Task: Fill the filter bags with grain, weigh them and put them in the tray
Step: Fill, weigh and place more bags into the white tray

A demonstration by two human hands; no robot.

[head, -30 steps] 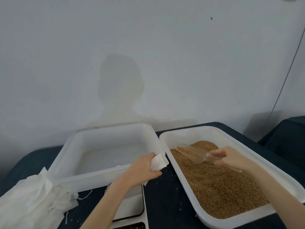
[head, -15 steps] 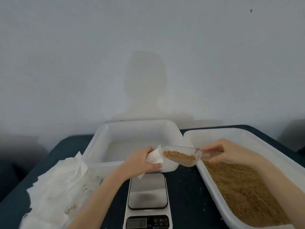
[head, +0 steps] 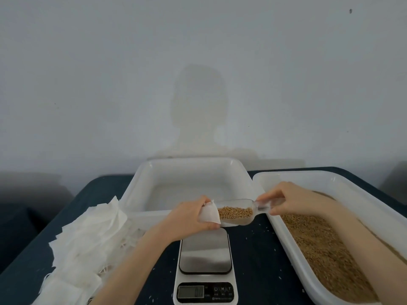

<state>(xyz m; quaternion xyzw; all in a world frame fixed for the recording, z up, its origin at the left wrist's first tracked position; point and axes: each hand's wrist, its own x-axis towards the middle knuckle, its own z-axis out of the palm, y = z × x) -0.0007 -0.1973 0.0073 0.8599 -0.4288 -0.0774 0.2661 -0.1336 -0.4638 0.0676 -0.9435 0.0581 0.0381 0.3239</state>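
Note:
My left hand [head: 187, 219] grips a small white filter bag [head: 209, 214] above the far edge of the scale. My right hand [head: 293, 200] holds the handle of a clear plastic scoop [head: 237, 211] loaded with brown grain. The scoop's mouth sits at the bag's opening, roughly level. A white tray [head: 370, 208] on the right holds a bed of grain [head: 326, 254]. Behind the hands stands a second white tray [head: 191, 166], with nothing visible in it. The digital scale [head: 204, 258] lies below the hands with a bare steel platform.
A loose heap of white filter bags [head: 88, 241] lies on the left of the dark table [head: 257, 258]. A few stray grains dot the table near the scale. A plain wall rises close behind the trays.
My right hand lifted the scoop out of the grain tray and carried it left, full, to the bag's mouth. The view swung left and down, bringing the scale into sight.

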